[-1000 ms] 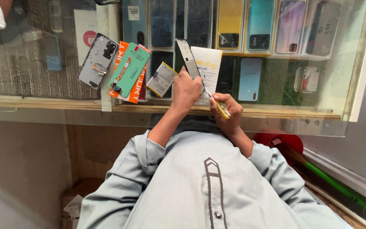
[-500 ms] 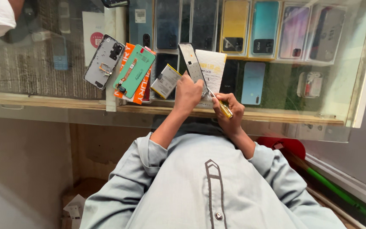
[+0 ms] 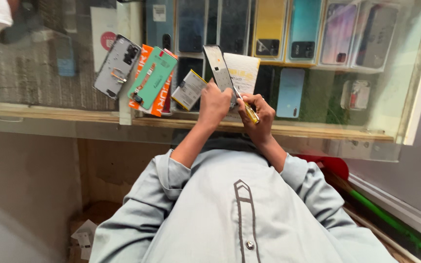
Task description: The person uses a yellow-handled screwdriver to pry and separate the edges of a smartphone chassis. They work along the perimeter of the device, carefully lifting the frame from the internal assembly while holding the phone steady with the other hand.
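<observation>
My left hand (image 3: 214, 103) grips a slim smartphone (image 3: 219, 67) by its lower end, holding it tilted up over the glass counter (image 3: 49, 92). My right hand (image 3: 258, 114) is closed around a small yellow-handled screwdriver (image 3: 250, 112), its tip against the phone's lower edge. Both hands meet just above the counter's wooden front edge (image 3: 317, 131). A white card (image 3: 242, 73) lies directly behind the phone.
On the glass lie a silver phone back cover (image 3: 116, 66), a green phone part (image 3: 152, 78) on orange packets, and a flat battery (image 3: 188, 90). Boxed phones (image 3: 274, 29) fill the case under the glass. A red object (image 3: 334, 165) and green strip (image 3: 391, 224) sit at the right.
The phone and both hands have shifted slightly; my right hand with the screwdriver has closed in on the phone's lower edge. The view has drifted a little.
</observation>
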